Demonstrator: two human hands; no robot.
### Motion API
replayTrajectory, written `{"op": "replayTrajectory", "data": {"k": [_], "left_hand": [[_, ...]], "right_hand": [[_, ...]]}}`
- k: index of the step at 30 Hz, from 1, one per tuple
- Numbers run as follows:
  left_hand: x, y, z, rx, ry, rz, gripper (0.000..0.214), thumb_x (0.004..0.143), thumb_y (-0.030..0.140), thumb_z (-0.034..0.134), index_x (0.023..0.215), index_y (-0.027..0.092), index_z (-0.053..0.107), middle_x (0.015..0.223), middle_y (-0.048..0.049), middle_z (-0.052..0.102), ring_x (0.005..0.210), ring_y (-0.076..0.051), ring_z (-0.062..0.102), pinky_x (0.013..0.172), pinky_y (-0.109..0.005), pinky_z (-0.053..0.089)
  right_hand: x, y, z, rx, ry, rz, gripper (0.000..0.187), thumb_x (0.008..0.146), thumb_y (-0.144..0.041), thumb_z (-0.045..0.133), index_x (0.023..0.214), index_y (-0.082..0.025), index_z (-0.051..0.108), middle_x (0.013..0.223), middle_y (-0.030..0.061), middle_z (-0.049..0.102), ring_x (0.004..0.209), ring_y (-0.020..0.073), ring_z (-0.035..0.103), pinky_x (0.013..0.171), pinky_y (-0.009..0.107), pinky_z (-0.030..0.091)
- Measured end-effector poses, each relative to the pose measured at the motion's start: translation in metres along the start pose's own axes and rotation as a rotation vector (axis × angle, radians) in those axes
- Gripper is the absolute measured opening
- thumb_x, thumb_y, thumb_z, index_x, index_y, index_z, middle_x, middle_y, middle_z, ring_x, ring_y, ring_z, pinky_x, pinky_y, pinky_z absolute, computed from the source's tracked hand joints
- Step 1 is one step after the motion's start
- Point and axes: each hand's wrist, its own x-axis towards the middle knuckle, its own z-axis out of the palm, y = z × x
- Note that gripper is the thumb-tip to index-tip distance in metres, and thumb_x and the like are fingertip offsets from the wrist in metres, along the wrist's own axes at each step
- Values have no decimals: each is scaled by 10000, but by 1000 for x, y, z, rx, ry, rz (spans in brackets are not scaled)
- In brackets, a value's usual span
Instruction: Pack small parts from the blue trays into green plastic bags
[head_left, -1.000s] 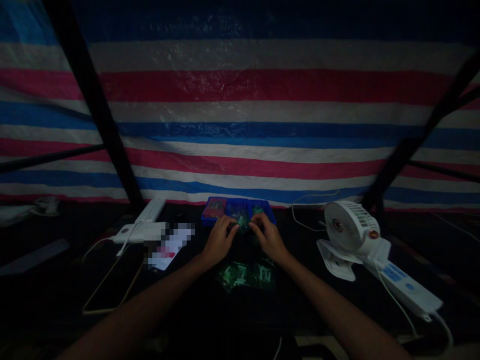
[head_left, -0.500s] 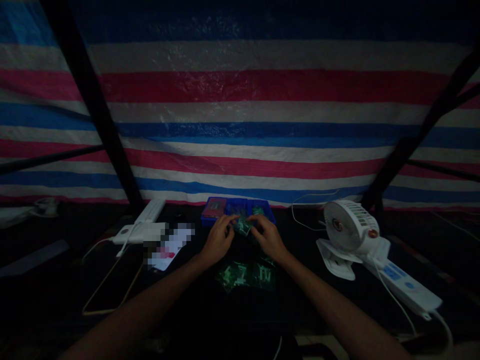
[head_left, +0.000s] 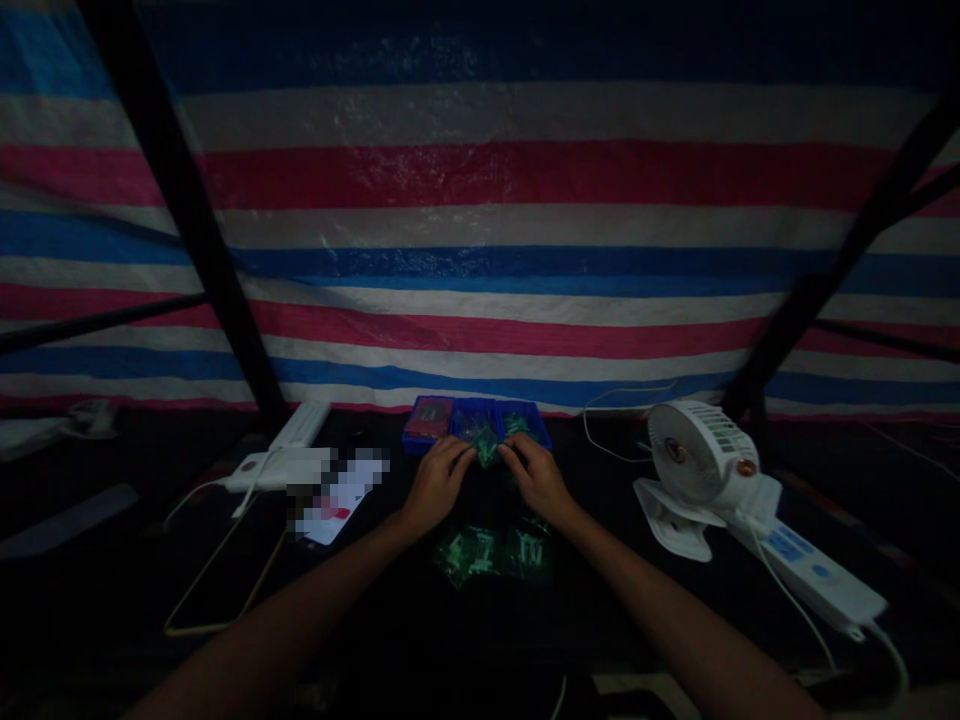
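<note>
Noting left hand (head_left: 436,487) and right hand (head_left: 538,482) half closed, fingertips at either side of a green packet (head_left: 487,447); firm grip not determinable in dim light. Locating packet between both hands, at near edge of a blue tray (head_left: 420,437) with three compartments; contact with rim unclear. Recording more green packets in a loose pile (head_left: 491,556) on dark counter (head_left: 360,610), near of both hands. Flagging slip as main risk: thin, slick-looking wrapper plus a light pinch could drop packet onto pile and mix it in. Flagging snag as second risk: packet catching on tray rim, with a hard push possibly shifting tray and spilling its contents. Listing fan (head_left: 694,452) and power strip (head_left: 817,578) well to right, power bank (head_left: 277,470) and phone (head_left: 217,570) to left; cords judged too far off to interfere unless an elbow swings wide.
</note>
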Motion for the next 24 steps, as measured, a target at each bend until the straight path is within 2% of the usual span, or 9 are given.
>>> {"op": "replayTrajectory", "data": {"k": [2,5,8,10,13,16,19,22,24], "left_hand": [[0,0,0,-34,10,-43,222,1029,324,542,1158,214,685,1011,-56,700,874,-193,642,827,-323,507],[-1,2,0,-113,-12,-117,324,1013,299,563,1328,225,590,933,-18,683,756,-153,631,726,-268,503],[-2,4,0,-143,-26,-125,285,1009,292,565,1284,219,582,868,5,656,747,-142,632,697,-243,490],[-3,4,0,-129,-24,-118,226,1011,302,563,1214,214,610,884,-3,668,751,-146,637,698,-248,494],[-3,3,-1,-97,-15,-96,196,1028,315,531,1141,212,654,978,-36,712,782,-166,662,729,-280,517],[-2,1,-2,-63,9,-55,242,1052,301,473,1168,222,670,1090,-62,725,918,-201,688,839,-326,535],[-1,-1,-1,-37,7,-25,269,1058,263,452,1213,230,669,1126,-69,708,985,-206,675,891,-338,522],[-1,0,-1,-15,5,-30,216,1033,280,531,1178,214,676,1047,-59,691,865,-184,651,779,-303,508],[-1,2,-2,1,7,-35,180,1019,324,573,1076,197,688,962,-46,674,799,-175,626,732,-292,487]], "right_hand": [[0,0,-1,-3,6,4,220,1056,-358,488,923,-220,594,883,29,630,826,196,611,788,311,457],[-1,0,-1,8,40,48,161,1036,-371,526,1011,-222,581,909,23,638,814,188,619,777,306,474],[-2,2,-1,49,69,79,148,1015,-349,561,1096,-225,561,927,21,651,801,186,635,752,302,495],[-2,4,-2,59,57,45,148,1019,-312,544,1133,-227,583,1001,46,678,895,207,659,817,327,509],[-1,5,-2,29,28,-36,222,1031,-234,470,1156,-239,654,1110,77,704,1049,242,652,947,395,495],[0,6,-4,-6,10,-67,317,1015,-173,440,1207,-259,678,1159,77,713,1108,254,633,992,433,477],[1,4,-5,-22,17,-49,243,1001,-213,522,1184,-251,677,1127,74,714,1048,253,638,943,405,488],[1,1,-5,-12,30,-22,137,1011,-286,564,1073,-225,669,1020,68,700,933,234,645,859,361,492],[1,0,-4,-8,37,-21,155,1031,-317,543,999,-216,656,953,59,678,886,221,642,833,342,485]]}}
